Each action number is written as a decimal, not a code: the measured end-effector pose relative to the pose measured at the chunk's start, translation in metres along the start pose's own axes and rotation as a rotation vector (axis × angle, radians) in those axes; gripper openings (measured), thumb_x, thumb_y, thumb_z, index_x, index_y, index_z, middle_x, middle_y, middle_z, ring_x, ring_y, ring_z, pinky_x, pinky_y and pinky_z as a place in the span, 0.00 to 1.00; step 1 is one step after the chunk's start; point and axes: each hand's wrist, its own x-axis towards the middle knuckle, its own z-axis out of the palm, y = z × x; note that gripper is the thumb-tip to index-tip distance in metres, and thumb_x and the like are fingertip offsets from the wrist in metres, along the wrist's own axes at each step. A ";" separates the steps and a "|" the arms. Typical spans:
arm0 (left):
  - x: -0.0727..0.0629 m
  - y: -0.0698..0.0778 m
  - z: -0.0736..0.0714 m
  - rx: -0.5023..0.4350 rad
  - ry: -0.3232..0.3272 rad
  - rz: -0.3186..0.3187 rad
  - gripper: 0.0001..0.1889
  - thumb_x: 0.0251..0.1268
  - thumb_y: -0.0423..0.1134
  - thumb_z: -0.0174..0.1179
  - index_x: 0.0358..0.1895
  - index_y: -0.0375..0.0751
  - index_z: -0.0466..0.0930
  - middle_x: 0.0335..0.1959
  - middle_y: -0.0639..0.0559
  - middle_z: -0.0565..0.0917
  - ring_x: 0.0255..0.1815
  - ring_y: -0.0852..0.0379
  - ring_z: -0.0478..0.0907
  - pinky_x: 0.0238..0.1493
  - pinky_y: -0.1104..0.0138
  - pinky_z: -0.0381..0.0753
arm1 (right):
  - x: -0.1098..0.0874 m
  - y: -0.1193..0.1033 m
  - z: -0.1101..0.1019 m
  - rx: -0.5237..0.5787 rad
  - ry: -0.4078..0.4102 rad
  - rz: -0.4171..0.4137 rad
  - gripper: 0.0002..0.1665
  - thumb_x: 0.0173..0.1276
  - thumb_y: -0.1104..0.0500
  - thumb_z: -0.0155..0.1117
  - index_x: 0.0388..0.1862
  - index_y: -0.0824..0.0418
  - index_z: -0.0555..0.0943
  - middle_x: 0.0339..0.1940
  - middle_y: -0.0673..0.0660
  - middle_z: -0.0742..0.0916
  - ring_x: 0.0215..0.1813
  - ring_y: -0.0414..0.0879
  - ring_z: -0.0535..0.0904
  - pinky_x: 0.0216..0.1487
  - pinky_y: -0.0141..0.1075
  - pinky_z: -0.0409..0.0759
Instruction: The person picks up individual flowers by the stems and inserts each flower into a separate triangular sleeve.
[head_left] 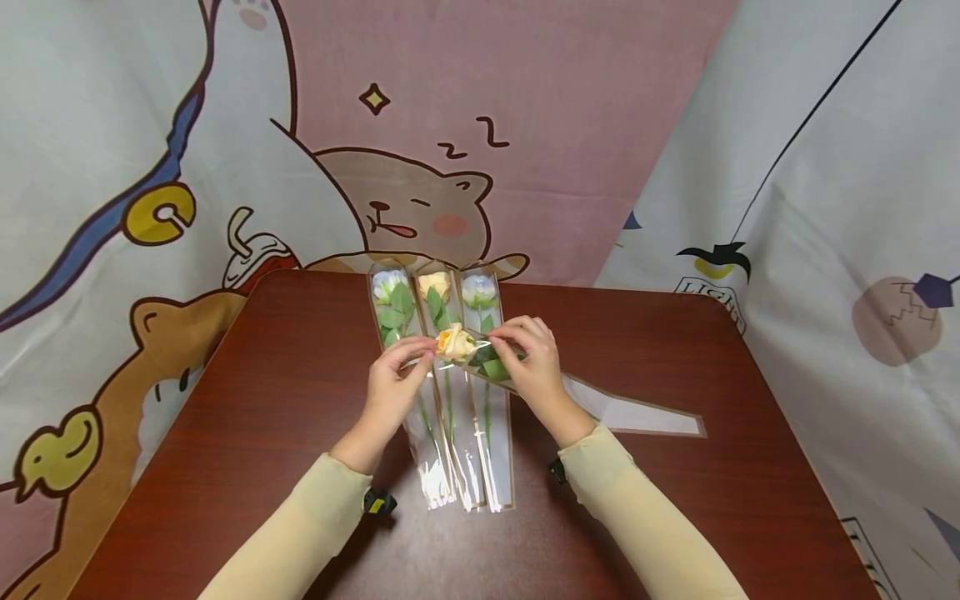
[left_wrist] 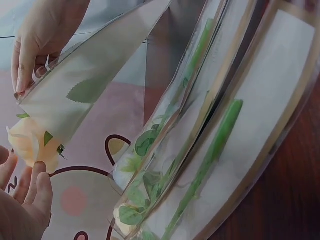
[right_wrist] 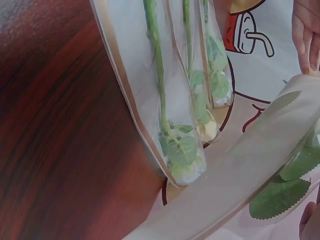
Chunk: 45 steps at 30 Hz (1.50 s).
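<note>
My left hand (head_left: 393, 379) pinches the petals of a pale yellow artificial rose (head_left: 454, 342) at the mouth of its flower sleeve (head_left: 637, 412). With thumb and fingers, my right hand (head_left: 534, 358) grips the sleeve's wide upper edge. That sleeve is clear and whitish with a tan border, tapering to the right, and green leaves (right_wrist: 280, 199) show inside it. In the left wrist view the rose head (left_wrist: 31, 142) pokes out past the opening. Beneath, three more sleeved flowers lie side by side: a bluish-white one (head_left: 390, 285), a yellow one (head_left: 434, 286) and another bluish-white one (head_left: 480, 289).
Everything lies on a dark reddish-brown wooden table (head_left: 262, 417). Behind and beside it hangs a cartoon-printed cloth (head_left: 562, 125). The sleeved flowers' heads reach the table's far edge, and their stems point toward the person.
</note>
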 end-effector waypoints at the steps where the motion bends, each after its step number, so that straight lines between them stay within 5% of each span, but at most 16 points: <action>1: -0.001 0.004 0.000 0.002 -0.007 -0.003 0.11 0.61 0.26 0.59 0.47 0.26 0.81 0.53 0.35 0.79 0.48 0.54 0.80 0.45 0.78 0.80 | 0.000 0.000 0.000 0.000 0.003 -0.001 0.04 0.57 0.62 0.70 0.33 0.57 0.86 0.33 0.52 0.85 0.37 0.45 0.74 0.41 0.38 0.67; 5: -0.006 0.022 0.001 0.037 -0.059 -0.016 0.16 0.60 0.21 0.54 0.52 0.24 0.77 0.57 0.33 0.76 0.52 0.43 0.78 0.49 0.75 0.79 | -0.001 0.000 -0.001 0.001 0.001 0.002 0.04 0.57 0.63 0.71 0.33 0.57 0.86 0.33 0.52 0.85 0.37 0.45 0.74 0.40 0.37 0.66; 11: -0.007 0.026 0.004 0.059 -0.092 0.005 0.16 0.57 0.18 0.53 0.50 0.23 0.78 0.57 0.34 0.77 0.57 0.41 0.76 0.54 0.60 0.79 | 0.000 -0.002 -0.001 -0.001 -0.024 0.005 0.04 0.58 0.63 0.70 0.33 0.58 0.86 0.35 0.52 0.85 0.38 0.46 0.74 0.43 0.40 0.67; 19: -0.001 -0.005 0.016 0.091 -0.135 0.068 0.16 0.58 0.21 0.58 0.50 0.29 0.80 0.58 0.38 0.78 0.57 0.43 0.76 0.54 0.55 0.80 | 0.004 -0.003 0.003 -0.025 -0.031 -0.016 0.03 0.59 0.62 0.69 0.33 0.59 0.86 0.34 0.53 0.84 0.38 0.47 0.74 0.44 0.42 0.68; 25: -0.002 -0.007 0.022 0.214 -0.140 0.102 0.14 0.58 0.35 0.65 0.49 0.41 0.83 0.55 0.48 0.81 0.58 0.50 0.76 0.62 0.53 0.73 | 0.007 -0.006 0.006 -0.027 -0.038 -0.012 0.04 0.60 0.60 0.69 0.33 0.60 0.86 0.35 0.53 0.84 0.39 0.46 0.74 0.44 0.41 0.68; 32: -0.002 -0.007 0.025 0.268 -0.152 0.080 0.16 0.57 0.38 0.66 0.49 0.41 0.83 0.54 0.48 0.81 0.58 0.49 0.76 0.65 0.54 0.70 | 0.010 -0.010 0.008 -0.047 -0.032 -0.026 0.04 0.60 0.60 0.69 0.32 0.60 0.86 0.35 0.53 0.85 0.38 0.46 0.74 0.43 0.42 0.68; 39: -0.002 -0.009 0.025 0.240 -0.039 0.064 0.13 0.53 0.37 0.69 0.43 0.41 0.84 0.44 0.48 0.82 0.46 0.50 0.78 0.46 0.60 0.79 | 0.011 -0.011 0.005 -0.056 -0.037 -0.010 0.04 0.60 0.59 0.69 0.32 0.59 0.86 0.35 0.52 0.85 0.36 0.45 0.73 0.44 0.39 0.68; 45: -0.005 -0.010 0.024 0.208 0.056 -0.023 0.08 0.51 0.38 0.71 0.33 0.41 0.82 0.23 0.50 0.73 0.26 0.53 0.71 0.22 0.75 0.70 | 0.010 -0.009 0.006 -0.059 -0.037 -0.012 0.04 0.59 0.60 0.69 0.32 0.59 0.86 0.34 0.52 0.85 0.35 0.44 0.72 0.43 0.39 0.68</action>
